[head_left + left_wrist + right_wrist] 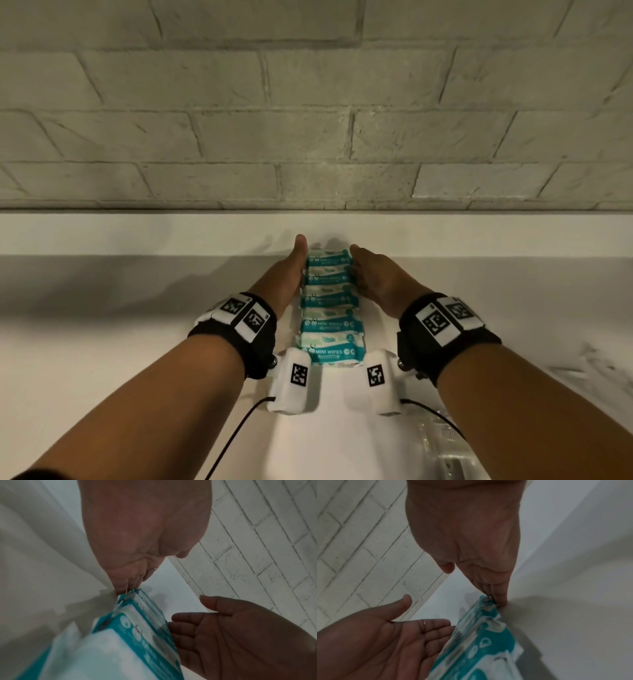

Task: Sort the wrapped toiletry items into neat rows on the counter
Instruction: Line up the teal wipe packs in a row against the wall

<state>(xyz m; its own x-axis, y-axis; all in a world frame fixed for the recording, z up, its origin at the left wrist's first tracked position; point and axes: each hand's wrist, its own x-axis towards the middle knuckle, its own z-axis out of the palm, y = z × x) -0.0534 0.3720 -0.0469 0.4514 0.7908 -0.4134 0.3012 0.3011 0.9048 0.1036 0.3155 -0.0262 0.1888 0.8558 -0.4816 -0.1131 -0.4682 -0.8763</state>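
Several teal-and-white mini wipes packs [329,308] lie in one overlapping row on the white counter [137,342], running from near me toward the wall. My left hand [291,274] stands on edge with straight fingers against the row's left side. My right hand [373,274] does the same against the right side. In the left wrist view, the left fingertips [130,585] touch the far packs [137,628], with the right palm [231,635] facing them. In the right wrist view, the right fingertips [498,597] touch the far end of the packs [479,642], opposite the left palm [385,642]. Neither hand grips a pack.
A grey brick wall [308,120] rises behind a raised white ledge [137,233] at the counter's back. A clear plastic object [445,452] lies at the near right. Bare counter spreads to both sides of the row.
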